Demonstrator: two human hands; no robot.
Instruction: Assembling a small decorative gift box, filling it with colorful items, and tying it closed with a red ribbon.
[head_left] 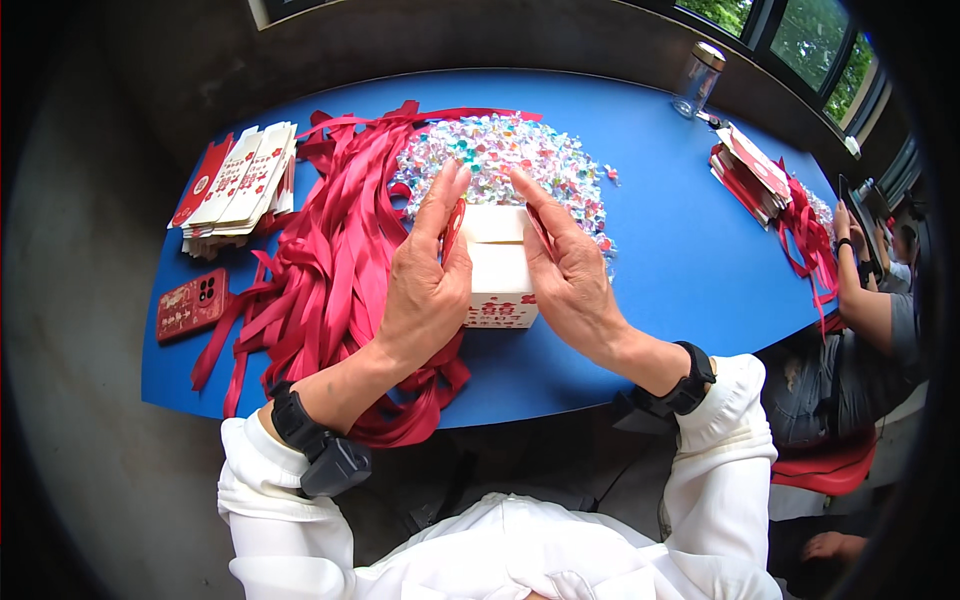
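Note:
A small white paper box (499, 270) with red printing on its front stands on the blue table (660, 250), its top flaps folded over. My left hand (425, 285) presses against its left side, holding a red side flap upright. Flat against the box's right side lies my right hand (570, 275), fingers extended over the other red flap. Both hands clasp the box between them. Right behind the box lies a heap of small colourful wrapped sweets (510, 155).
A big tangle of red ribbons (320, 270) covers the table to the left. A stack of flat unfolded boxes (240, 185) and a red phone (192, 305) lie far left. A clear jar (698, 78) stands at the back. Another person (870, 300) works at the right with more flat boxes (750, 170).

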